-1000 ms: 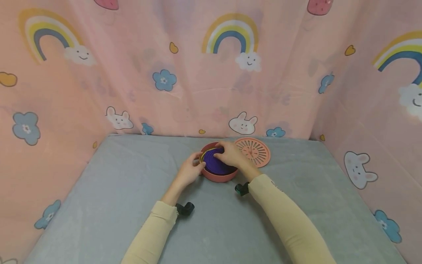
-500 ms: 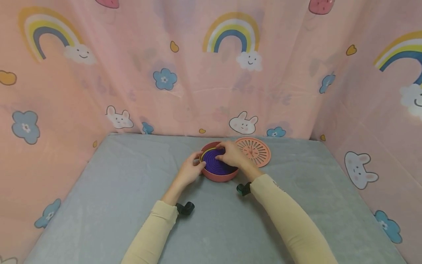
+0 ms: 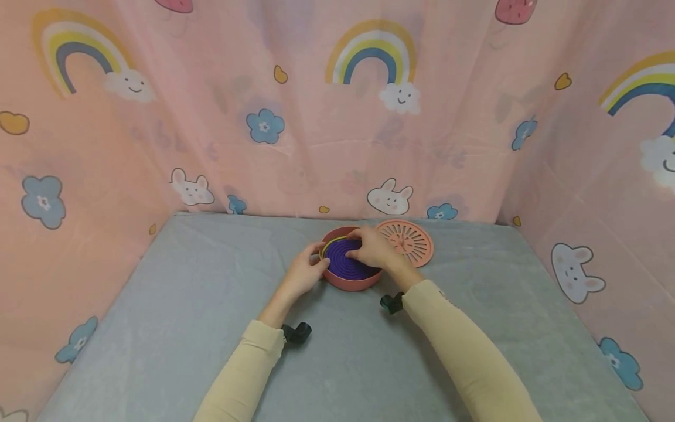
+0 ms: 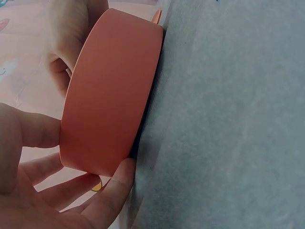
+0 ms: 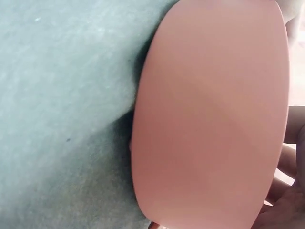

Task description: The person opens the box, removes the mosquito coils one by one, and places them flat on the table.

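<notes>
A round, reddish-pink box (image 3: 352,285) stands on the cloth near the back. Inside it lies a purple spiral coil (image 3: 345,261), with a yellow edge (image 3: 332,241) showing along its far left side. My left hand (image 3: 303,271) grips the box's left wall; in the left wrist view its thumb (image 4: 43,131) is at the rim and a fingertip (image 4: 126,169) is down by the base. Over the right part of the coil is my right hand (image 3: 373,249), thumb and fingertips apart at its surface. The box wall (image 5: 209,114) hides those fingertips in the right wrist view.
Behind the right hand, a pink slotted round lid (image 3: 408,243) lies flat on the grey cloth (image 3: 337,363). A pink patterned curtain (image 3: 316,164) rises behind and on both sides. Dark wrist cameras (image 3: 297,333) jut out from both sleeves.
The purple coil, tilted a second ago, now lies flatter in the box, with more of its rings showing. My right thumb has shifted slightly right. The left hand has stayed in place.
</notes>
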Motion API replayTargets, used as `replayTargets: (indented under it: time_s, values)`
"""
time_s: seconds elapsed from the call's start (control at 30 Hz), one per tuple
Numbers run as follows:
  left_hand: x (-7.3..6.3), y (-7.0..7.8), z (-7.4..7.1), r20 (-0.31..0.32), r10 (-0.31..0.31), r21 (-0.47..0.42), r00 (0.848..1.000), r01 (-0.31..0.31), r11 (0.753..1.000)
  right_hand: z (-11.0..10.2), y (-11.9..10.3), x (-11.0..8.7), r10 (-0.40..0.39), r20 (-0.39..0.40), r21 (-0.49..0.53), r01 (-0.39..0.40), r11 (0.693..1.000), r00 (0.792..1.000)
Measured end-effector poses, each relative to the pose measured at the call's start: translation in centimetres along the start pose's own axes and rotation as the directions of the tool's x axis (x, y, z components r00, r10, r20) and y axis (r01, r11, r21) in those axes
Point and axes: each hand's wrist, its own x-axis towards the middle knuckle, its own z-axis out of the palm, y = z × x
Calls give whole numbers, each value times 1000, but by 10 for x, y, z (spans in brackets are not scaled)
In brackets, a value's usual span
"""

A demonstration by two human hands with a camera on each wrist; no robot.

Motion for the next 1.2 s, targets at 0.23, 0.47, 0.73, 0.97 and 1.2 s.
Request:
replayTargets:
  time_s: [0.23, 0.47, 0.73, 0.97, 1.2]
  values:
    - [0, 0, 1, 2, 7, -14, 1000, -7, 1000, 0, 0, -3, 7, -5, -11, -8, 1000, 1000]
    - [1, 0, 1, 3, 11, -12, 1000, -11, 1000, -1, -1, -6, -16, -21, -30, 16, 999, 1000]
    - [0, 1, 1, -1, 7, 6, 1000, -7, 1000, -2, 1, -7, -37, -24, -6, 37, 999, 999]
    - [0, 0, 1, 0, 7, 9, 1000, -7, 1000, -3, 3, -9, -53, -22, 12, 53, 998, 998]
    - [0, 1, 1, -2, 10, 12, 1000, -9, 1000, -2, 2, -8, -15, -6, 11, 16, 1000, 1000]
